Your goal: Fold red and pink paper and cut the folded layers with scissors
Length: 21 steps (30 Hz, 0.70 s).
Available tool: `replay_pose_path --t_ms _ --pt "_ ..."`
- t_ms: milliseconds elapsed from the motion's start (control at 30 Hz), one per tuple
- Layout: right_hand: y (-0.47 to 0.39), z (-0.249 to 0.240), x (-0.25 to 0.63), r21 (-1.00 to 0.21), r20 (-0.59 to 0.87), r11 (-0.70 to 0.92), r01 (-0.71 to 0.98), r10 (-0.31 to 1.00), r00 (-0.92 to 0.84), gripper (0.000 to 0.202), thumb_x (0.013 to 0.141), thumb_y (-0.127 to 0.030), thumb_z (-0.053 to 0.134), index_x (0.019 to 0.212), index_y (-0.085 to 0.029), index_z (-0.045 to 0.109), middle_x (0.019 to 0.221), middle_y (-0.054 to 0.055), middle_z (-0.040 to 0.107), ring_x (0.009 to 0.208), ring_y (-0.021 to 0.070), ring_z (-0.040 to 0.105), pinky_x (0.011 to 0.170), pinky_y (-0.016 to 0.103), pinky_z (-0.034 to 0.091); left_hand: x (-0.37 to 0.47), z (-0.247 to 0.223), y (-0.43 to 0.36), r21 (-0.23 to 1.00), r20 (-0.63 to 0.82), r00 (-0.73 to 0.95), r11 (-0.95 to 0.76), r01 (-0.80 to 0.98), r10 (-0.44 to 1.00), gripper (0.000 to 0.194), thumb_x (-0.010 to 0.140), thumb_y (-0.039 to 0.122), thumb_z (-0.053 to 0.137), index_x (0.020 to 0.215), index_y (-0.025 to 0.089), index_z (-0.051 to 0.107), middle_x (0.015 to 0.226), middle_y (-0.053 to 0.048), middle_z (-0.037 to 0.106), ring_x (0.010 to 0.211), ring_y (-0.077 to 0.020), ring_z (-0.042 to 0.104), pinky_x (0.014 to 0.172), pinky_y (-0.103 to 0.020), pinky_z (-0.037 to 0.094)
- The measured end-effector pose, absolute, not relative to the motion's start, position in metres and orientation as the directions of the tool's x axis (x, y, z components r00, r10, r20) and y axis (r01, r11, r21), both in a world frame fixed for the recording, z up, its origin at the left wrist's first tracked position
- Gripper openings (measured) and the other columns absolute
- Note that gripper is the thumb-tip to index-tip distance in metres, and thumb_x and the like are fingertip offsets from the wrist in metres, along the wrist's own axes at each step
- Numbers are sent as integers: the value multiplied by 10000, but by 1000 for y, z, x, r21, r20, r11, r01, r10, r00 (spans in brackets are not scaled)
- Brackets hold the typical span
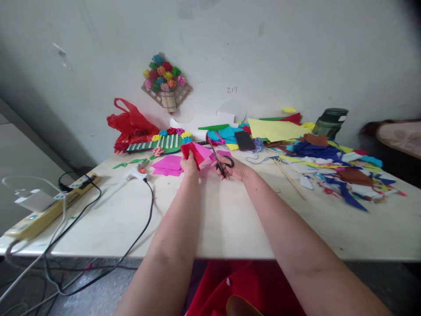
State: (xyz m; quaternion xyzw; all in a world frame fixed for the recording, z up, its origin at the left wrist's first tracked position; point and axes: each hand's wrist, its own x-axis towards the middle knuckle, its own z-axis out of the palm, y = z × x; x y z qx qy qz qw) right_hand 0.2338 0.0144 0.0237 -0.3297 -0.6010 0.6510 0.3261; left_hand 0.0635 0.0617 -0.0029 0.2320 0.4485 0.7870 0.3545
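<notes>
My left hand (188, 165) is closed on a red piece of paper (194, 152), with a pink sheet (204, 152) just behind it. In my right hand (237, 169) is a pair of scissors (215, 153) with black handles, its blades pointing up and left beside the pink sheet. Whether the blades touch the sheet I cannot tell. Pink sheets (167, 163) lie on the table left of my left hand. Nearby are a pink paper flower (158, 151) and a green board with coloured flowers (167, 143) along its edge.
A white glue gun (135, 171) with a black cord lies at left, near a yellow power strip (49, 213). Behind are a red plastic bag (131, 123) and a phone (245, 141). Coloured scraps (353, 177), a thin stick (291, 180) and a dark green bottle (330, 123) occupy the right.
</notes>
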Motion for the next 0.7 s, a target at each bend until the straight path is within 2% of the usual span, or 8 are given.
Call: replay_pose_path --t_ms 300,467,700 --pt "11 26 238 -986 -167 -135 99 774 -611 415 876 -511 432 908 -122 574 560 31 606 443 137 605 296 171 371 63 1 59 866 32 -652 -346 -359 757 148 764 280 574 799 137 585 599 3 555 486 -94 523 491 -216 432" --pt "10 26 242 -982 -191 -133 136 704 -684 412 880 -498 428 933 -119 579 593 43 631 491 151 634 324 174 404 65 4 54 882 36 -669 -339 -328 743 143 768 271 565 795 133 591 606 1 557 495 -94 522 490 -211 424" --pt "9 29 244 -975 -213 -105 194 668 -713 471 832 -565 480 930 -118 588 595 56 649 498 164 644 328 180 422 64 4 53 903 39 -676 -315 -291 736 212 758 324 586 831 127 608 639 -19 575 539 -114 551 505 -224 437"
